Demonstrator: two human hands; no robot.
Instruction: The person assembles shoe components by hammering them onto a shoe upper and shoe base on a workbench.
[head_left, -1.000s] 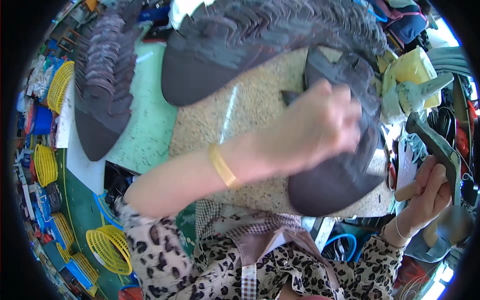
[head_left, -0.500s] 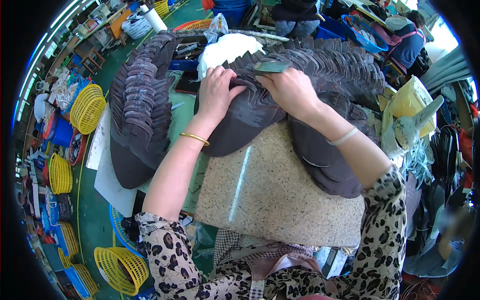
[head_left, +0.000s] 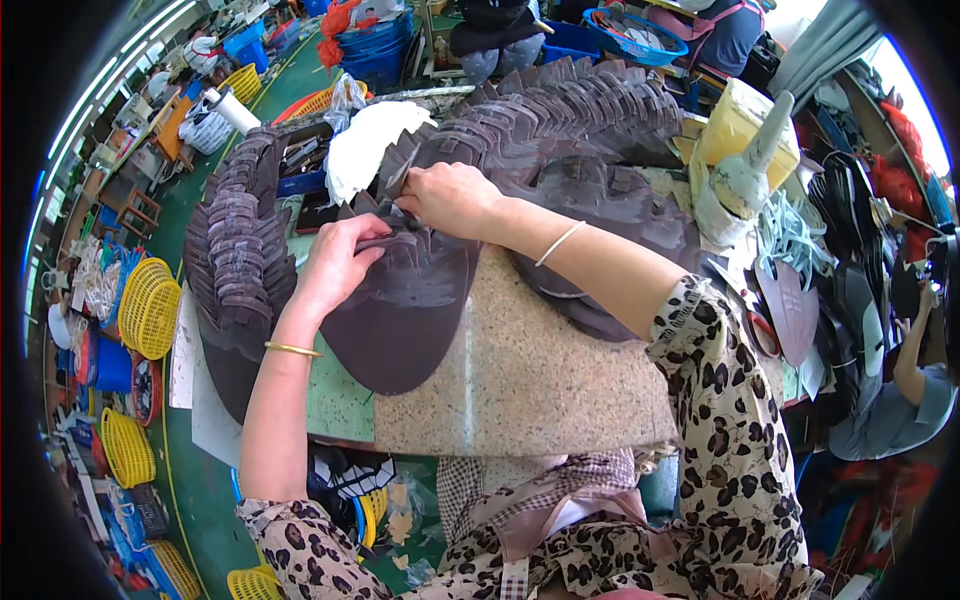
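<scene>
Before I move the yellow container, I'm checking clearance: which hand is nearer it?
Right. The right hand is left of the yellow container; the left hand is farther left.

I was in a workshop.
Overlapping dark pieces (head_left: pixel 400 345) covered part of my table (head_left: pixel 570 400), with yellow baskets (head_left: pixel 150 308), a line-marked green floor (head_left: pixel 208 490) and other people (head_left: pixel 890 412) around.

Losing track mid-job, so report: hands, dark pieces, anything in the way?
Left hand pinching dark pieces. Right hand curled at same row, grip hidden. Pieces overlapped, fanned. White bundle beyond hands, not between them.
</scene>
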